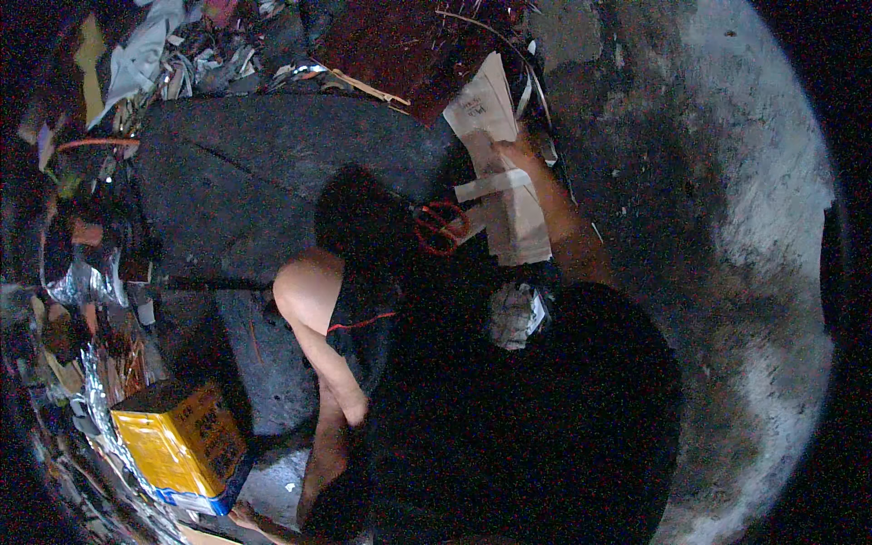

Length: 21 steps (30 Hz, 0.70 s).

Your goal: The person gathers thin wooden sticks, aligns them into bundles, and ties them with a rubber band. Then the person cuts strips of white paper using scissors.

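Observation:
My right hand [518, 154] grips long, folded pieces of pale brown paper [522, 218] that stretch above and below it, with a lighter strip across them. Faint marks show on the upper piece. Left of the paper are scissors [440, 227] with red handles, their blades lost in the dark. My left hand is not clear: a patch of skin near the lower edge, close to the tin, may be it or a foot. A bare, bent limb, likely my leg, shows at centre left next to dark clothing with a red trim.
A yellow tin [182, 445] with a blue base stands at lower left. Scraps of paper, foil and plastic [195, 59] heap along the upper left and left edge. Grey sheeting [218, 173] covers the floor at left; a stained pale surface [754, 182] lies at right.

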Motion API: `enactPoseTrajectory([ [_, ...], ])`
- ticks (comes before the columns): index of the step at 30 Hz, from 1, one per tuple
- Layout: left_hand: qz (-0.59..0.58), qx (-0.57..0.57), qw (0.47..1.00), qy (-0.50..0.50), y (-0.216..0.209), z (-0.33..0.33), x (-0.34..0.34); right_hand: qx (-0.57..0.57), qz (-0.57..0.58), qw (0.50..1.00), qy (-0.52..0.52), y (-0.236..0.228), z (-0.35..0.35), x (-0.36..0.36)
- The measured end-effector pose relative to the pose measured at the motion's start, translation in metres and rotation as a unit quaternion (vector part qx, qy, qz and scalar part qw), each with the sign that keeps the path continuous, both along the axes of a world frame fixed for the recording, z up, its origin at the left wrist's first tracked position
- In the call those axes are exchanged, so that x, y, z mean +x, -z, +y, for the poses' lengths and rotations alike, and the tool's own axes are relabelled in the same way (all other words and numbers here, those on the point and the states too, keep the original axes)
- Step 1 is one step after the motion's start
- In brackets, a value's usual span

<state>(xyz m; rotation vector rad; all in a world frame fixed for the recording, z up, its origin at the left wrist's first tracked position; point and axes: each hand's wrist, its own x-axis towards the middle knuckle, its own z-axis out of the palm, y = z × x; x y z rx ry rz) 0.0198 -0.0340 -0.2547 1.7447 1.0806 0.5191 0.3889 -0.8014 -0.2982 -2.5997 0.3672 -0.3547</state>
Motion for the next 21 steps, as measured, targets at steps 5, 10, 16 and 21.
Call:
enactPoseTrajectory([
  [5,-0.011,-0.007,0.999,-0.038,0.012,0.024,-0.021,-0.064,0.088,0.992,0.057,-0.028,0.026,-0.003],
  [10,-0.018,-0.02,0.994,-0.101,0.021,0.051,-0.052,-0.002,0.092,0.993,0.08,-0.109,0.071,-0.025],
  [16,-0.051,-0.037,0.973,-0.22,0.016,0.112,-0.137,0.102,-0.048,0.982,-0.154,-0.255,0.16,-0.098],
  [21,-0.103,-0.048,0.946,-0.303,0.008,0.165,-0.211,0.114,-0.046,0.964,-0.236,-0.336,0.252,-0.086],
])
